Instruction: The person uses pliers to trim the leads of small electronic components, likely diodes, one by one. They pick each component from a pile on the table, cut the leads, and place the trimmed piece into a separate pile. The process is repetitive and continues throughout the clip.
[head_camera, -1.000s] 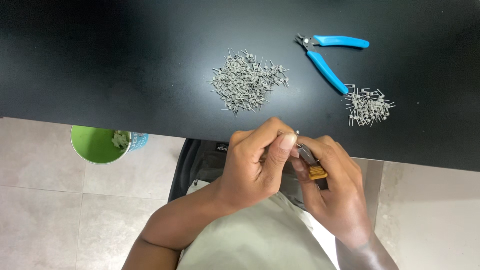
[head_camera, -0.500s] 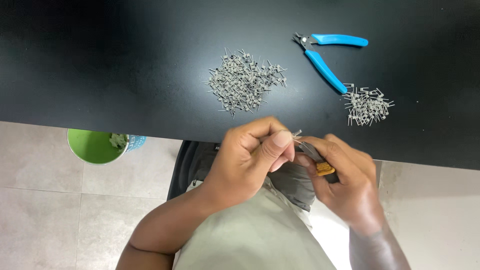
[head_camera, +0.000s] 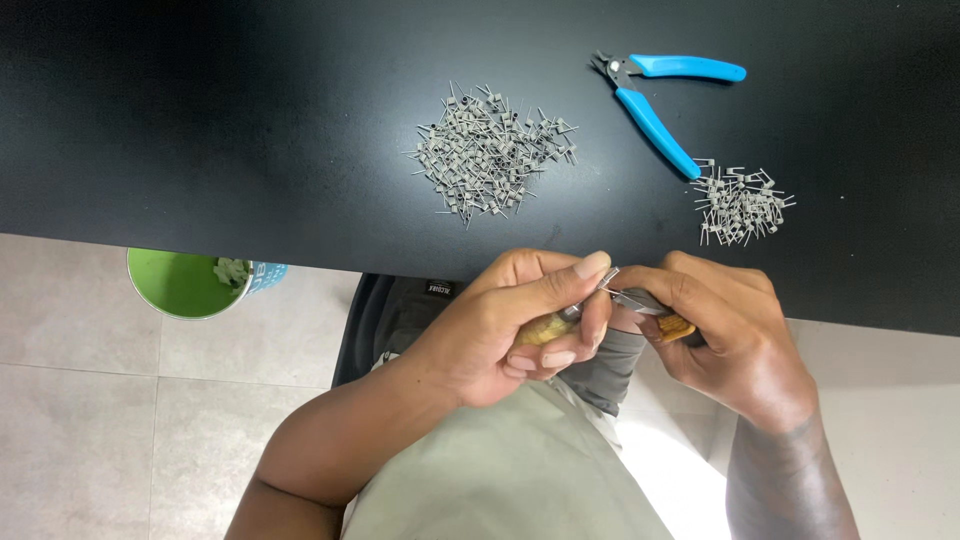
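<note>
My left hand (head_camera: 520, 325) and my right hand (head_camera: 725, 335) meet just off the near edge of a black table (head_camera: 250, 130). Between thumb and forefinger, my left hand pinches a small metal wire piece (head_camera: 607, 283). My right hand grips a small tool with yellow-orange handles (head_camera: 672, 325), its metal tip touching that piece. On the table lie a large pile of small grey wire coils (head_camera: 490, 150) and a smaller pile (head_camera: 742, 203) to the right. Both hands are nearer the larger pile's front edge.
Blue-handled cutters (head_camera: 660, 100) lie on the table behind the smaller pile. A green cup (head_camera: 185, 283) stands on the tiled floor below the table edge, at left. My lap, in grey-green cloth (head_camera: 500, 470), fills the lower middle.
Both hands have stayed together at the table edge, shifting slightly. The left fingers have adjusted their pinch on the wire piece. The piles and cutters have not moved.
</note>
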